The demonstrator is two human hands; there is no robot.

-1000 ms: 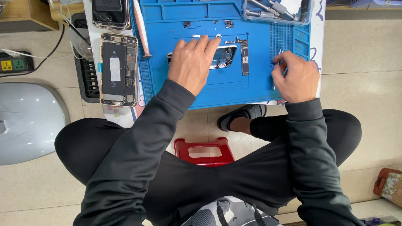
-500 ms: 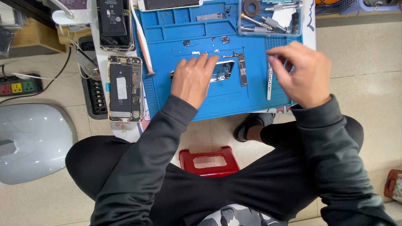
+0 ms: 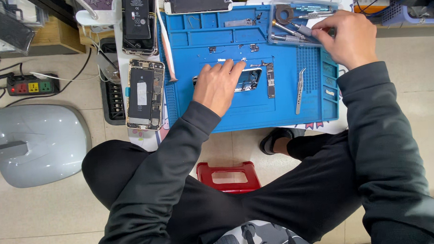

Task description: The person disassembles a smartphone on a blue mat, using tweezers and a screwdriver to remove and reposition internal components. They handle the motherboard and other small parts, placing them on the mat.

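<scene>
My left hand lies on the blue work mat, its fingers pressing down on a metal phone housing. A narrow circuit board lies just right of the housing. My right hand is at the mat's far right corner, over a clear tool tray. Its fingertips are pinched on the handle of a grey screwdriver that lies in the tray. Metal tweezers lie loose on the mat between my hands.
An opened phone lies left of the mat, with another phone body and a screen panel beyond it. A power strip and a grey rounded base sit on the floor at left. A red stool stands between my legs.
My right hand has put the tweezers down on the mat and moved up and right to the tool tray. My left hand has stayed on the housing.
</scene>
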